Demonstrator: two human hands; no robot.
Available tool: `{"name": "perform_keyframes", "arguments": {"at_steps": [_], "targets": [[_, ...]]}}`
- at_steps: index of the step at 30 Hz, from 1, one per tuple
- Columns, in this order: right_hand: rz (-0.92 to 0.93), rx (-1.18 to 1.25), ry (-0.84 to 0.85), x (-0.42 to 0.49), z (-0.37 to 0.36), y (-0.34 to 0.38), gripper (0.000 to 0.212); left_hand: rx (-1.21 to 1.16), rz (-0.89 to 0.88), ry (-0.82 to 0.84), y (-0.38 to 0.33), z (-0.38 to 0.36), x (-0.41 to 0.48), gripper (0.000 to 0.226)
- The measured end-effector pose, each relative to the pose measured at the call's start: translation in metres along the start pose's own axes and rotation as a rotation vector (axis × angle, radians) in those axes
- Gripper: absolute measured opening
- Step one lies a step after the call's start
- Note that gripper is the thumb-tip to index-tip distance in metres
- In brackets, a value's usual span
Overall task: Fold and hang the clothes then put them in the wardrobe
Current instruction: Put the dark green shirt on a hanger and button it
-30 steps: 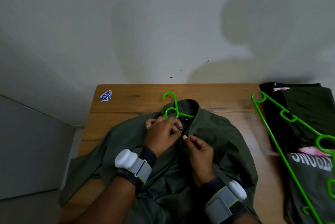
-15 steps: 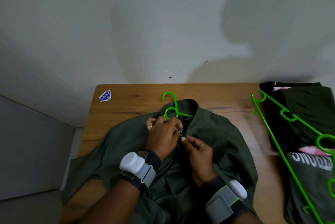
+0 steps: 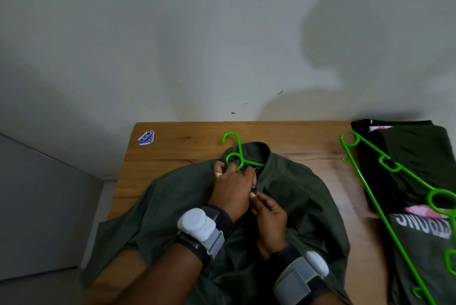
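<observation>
A dark green shirt (image 3: 296,188) lies spread on the wooden table (image 3: 187,146), collar toward the wall. A bright green hanger (image 3: 238,154) sits inside it, its hook poking out past the collar. My left hand (image 3: 232,188) pinches the left side of the shirt's front opening just below the collar. My right hand (image 3: 270,216) pinches the opposite edge right beside it, fingertips almost touching the left hand. Both wrists wear grey strap bands with white pods.
A stack of dark clothes (image 3: 417,156) lies at the table's right end, with several green hangers (image 3: 385,196) laid across it. A blue sticker (image 3: 146,137) marks the far left corner. A white wall stands behind the table.
Both hands stay at the shirt's front opening and shift slightly; the left wrist has slid a little to the right. The shirt and hanger have not moved.
</observation>
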State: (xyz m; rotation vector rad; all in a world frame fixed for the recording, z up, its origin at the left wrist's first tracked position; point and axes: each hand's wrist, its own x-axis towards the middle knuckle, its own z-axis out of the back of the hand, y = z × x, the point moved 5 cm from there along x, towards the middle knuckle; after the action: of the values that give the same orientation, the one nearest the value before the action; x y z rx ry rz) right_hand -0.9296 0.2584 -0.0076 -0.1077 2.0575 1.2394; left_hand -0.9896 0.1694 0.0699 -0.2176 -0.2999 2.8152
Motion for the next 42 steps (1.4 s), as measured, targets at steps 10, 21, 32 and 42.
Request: {"name": "perform_keyframes", "arguments": {"at_steps": [10,21,32,42], "targets": [[0.303,-0.638,0.179,0.014,-0.003,0.037,0.022,-0.171,0.162,0.076,0.007,0.004,0.004,0.032],[0.591,-0.889,0.16,0.011,-0.008,0.051,0.04,-0.288,0.213,-0.016,0.01,0.003,0.0,0.024],[0.754,-0.857,0.082,-0.004,-0.003,0.046,0.002,-0.54,0.234,0.01,0.019,0.002,0.005,0.053],[0.741,-0.783,0.28,-0.007,-0.001,0.064,0.016,-0.791,0.141,0.236,0.037,-0.009,0.009,0.039]]}}
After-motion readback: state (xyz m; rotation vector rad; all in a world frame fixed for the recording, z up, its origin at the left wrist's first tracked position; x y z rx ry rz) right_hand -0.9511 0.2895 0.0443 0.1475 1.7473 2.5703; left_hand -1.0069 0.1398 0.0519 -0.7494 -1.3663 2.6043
